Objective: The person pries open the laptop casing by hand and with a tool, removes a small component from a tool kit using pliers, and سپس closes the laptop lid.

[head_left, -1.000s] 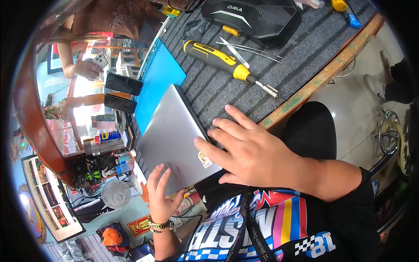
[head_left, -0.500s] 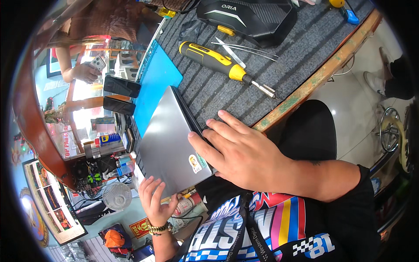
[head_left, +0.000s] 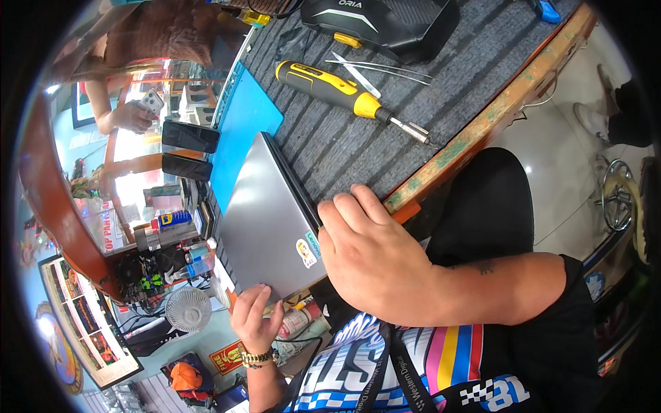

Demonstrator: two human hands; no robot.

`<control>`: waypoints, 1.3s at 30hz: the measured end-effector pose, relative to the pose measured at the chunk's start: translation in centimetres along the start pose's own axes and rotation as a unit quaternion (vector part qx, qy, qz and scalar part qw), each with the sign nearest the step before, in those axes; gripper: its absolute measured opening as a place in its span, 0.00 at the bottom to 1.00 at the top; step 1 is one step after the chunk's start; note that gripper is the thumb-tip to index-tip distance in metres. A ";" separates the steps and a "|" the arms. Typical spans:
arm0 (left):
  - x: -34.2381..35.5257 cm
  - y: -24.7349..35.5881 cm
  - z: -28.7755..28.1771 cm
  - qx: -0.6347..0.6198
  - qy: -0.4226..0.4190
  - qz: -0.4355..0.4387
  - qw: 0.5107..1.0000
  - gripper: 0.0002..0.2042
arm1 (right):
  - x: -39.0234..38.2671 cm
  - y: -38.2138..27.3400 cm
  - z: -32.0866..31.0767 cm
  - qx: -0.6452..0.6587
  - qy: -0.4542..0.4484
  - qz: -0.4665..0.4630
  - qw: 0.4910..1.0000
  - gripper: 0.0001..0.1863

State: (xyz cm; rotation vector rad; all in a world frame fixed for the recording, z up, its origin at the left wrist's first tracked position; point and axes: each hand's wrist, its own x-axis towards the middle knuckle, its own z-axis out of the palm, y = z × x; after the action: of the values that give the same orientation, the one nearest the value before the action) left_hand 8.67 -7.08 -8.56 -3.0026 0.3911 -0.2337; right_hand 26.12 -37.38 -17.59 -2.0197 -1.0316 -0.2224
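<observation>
A closed grey laptop (head_left: 265,227) with small stickers near one corner lies across the bench edge, partly on a blue mat (head_left: 251,113). Against its right edge, my right hand (head_left: 375,258) has its fingers bent and drawn together, gripping the side; the thumb is mostly hidden. My left hand (head_left: 255,320), with a gold watch at the wrist, touches the laptop's near-left corner with its fingertips, the thumb held apart. Beyond the laptop lies a yellow-and-black electric screwdriver (head_left: 330,89), its bit pointing right. Metal tweezers (head_left: 385,69) rest beside it.
A black case (head_left: 385,24) stands at the far side of the ribbed grey mat. Two dark phones (head_left: 189,138) sit left of the blue mat. A small white fan (head_left: 187,310) is at lower left. Past a glass pane, another person's hand (head_left: 131,117) holds a phone.
My right hand has gone from spread fingers over the laptop's edge to bent fingers on its side. My left fingertips have moved onto the near corner. The view has shifted slightly.
</observation>
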 end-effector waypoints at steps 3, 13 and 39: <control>-1.1 0.0 0.4 -0.001 0.007 -0.015 1.000 0.24 | -0.1 -0.3 0.0 0.073 -0.007 0.004 0.997 0.17; -4.5 -1.2 -1.0 0.028 0.043 -0.060 0.997 0.23 | 1.5 -4.5 4.6 0.712 -0.011 0.114 0.693 0.43; -7.0 -3.1 -4.2 0.150 0.091 -0.055 0.983 0.13 | 1.3 -7.8 5.8 0.671 0.059 0.069 0.736 0.57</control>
State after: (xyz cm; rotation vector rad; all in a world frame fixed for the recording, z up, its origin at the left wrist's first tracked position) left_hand 2.01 -2.63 -5.01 -2.7145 0.1854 -0.5298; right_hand 20.01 -29.88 -15.96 -0.6996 -0.5872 0.4001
